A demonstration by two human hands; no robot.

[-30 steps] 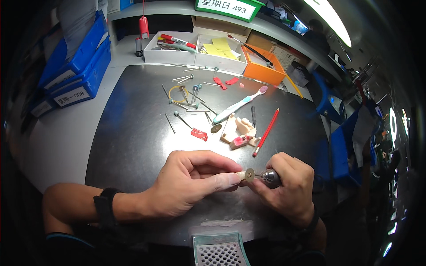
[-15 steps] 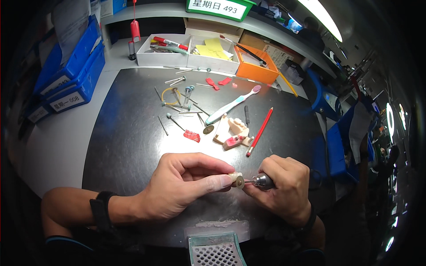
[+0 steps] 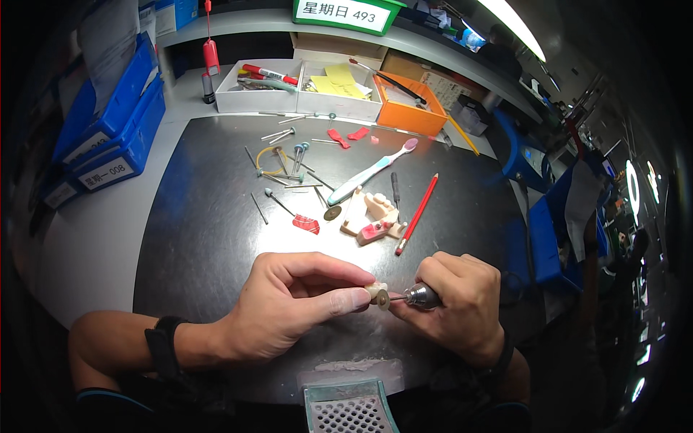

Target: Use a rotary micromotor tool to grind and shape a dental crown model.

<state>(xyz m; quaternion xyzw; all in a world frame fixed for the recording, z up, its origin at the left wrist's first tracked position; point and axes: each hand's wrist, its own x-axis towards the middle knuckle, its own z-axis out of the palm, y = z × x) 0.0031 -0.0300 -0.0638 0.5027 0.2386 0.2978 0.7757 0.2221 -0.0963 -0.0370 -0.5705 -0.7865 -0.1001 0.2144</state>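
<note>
My left hand (image 3: 289, 307) pinches a small off-white dental piece (image 3: 375, 288), perhaps a crown or bridge, between thumb and fingertips; the fingers hide part of it. Wrapped round a metal rotary handpiece (image 3: 423, 296), my right hand (image 3: 462, 303) holds it pointing left. A thin round cutting disc (image 3: 383, 300) on its shank is right at the dental piece; whether they touch I cannot tell. Pale dust coats my left thumb. Beyond the hands lies a beige dental model (image 3: 381, 209) with a pink-red part (image 3: 374, 231).
Behind the model are a toothbrush (image 3: 372, 173), a red pencil (image 3: 417, 214), a loose disc (image 3: 332, 213) and several rotary burs (image 3: 297, 157). White boxes (image 3: 258, 99) and an orange box (image 3: 411, 114) line the back. A perforated tray (image 3: 350, 415) sits at the near edge. Blue bins (image 3: 119, 148) stand left.
The whole view has shifted slightly, so the bench items sit a little further left and lower. Both hands keep their grips, with the disc still close against the dental piece.
</note>
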